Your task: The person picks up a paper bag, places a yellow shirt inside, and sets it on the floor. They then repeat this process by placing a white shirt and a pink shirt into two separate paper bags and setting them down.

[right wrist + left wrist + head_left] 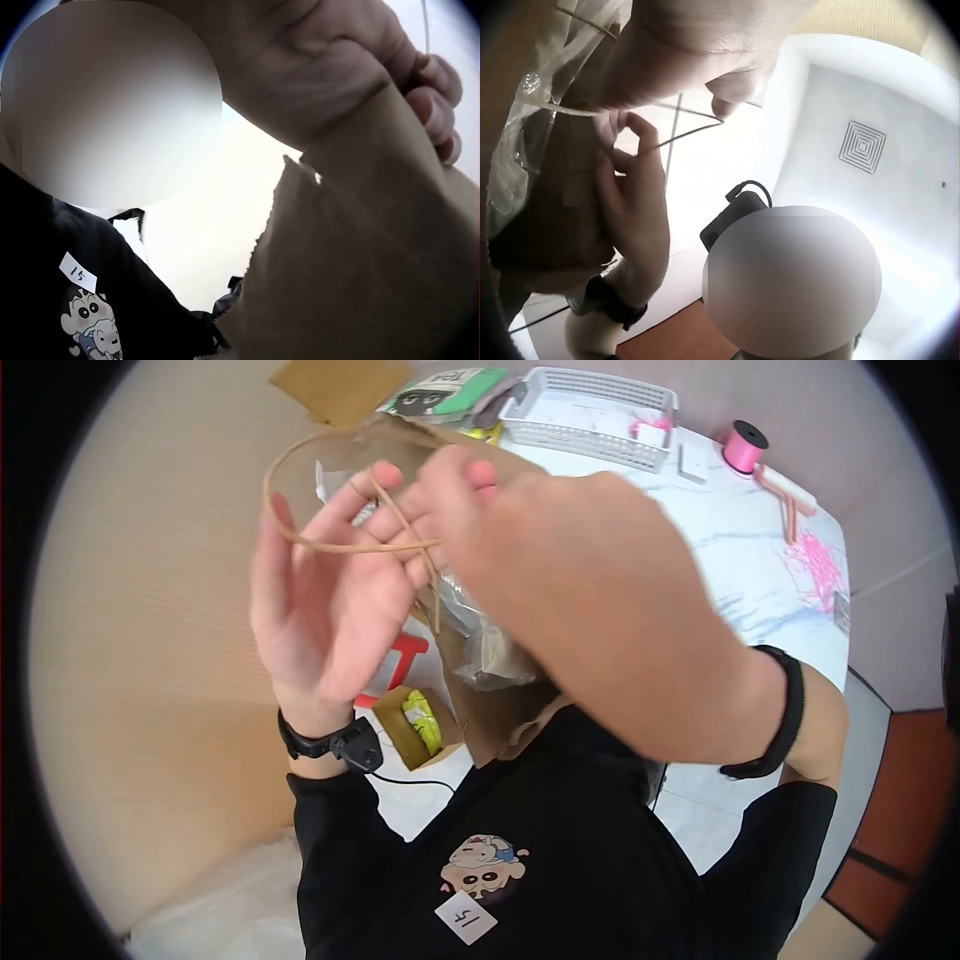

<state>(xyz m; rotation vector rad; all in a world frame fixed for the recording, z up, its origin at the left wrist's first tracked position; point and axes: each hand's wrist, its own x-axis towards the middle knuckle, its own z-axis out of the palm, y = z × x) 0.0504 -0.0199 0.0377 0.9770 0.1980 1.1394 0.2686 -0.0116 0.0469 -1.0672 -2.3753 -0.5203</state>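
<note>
A thin tan cord (350, 548) makes a wide loop around the thumb and fingertips of my left hand (340, 590). That hand is palm up with its fingers spread. My right hand (590, 560) pinches the cord where its strands cross; its fingertips are partly hidden behind the hand in the head view. Below both hands stands a brown paper bag (480, 725) with clear plastic wrapping (490, 660) at its mouth. In the right wrist view, the bag's jagged edge (259, 247) shows beneath my curled right fingers (431, 112).
A white basket (590, 455) stands at the back of the marble-look table, beside a pink ribbon spool (744, 448). Pink shredded strands (818, 572) lie at the right. Near my left wrist are a small open box (400, 735) holding a yellow packet (424, 722) and a red object (405, 660).
</note>
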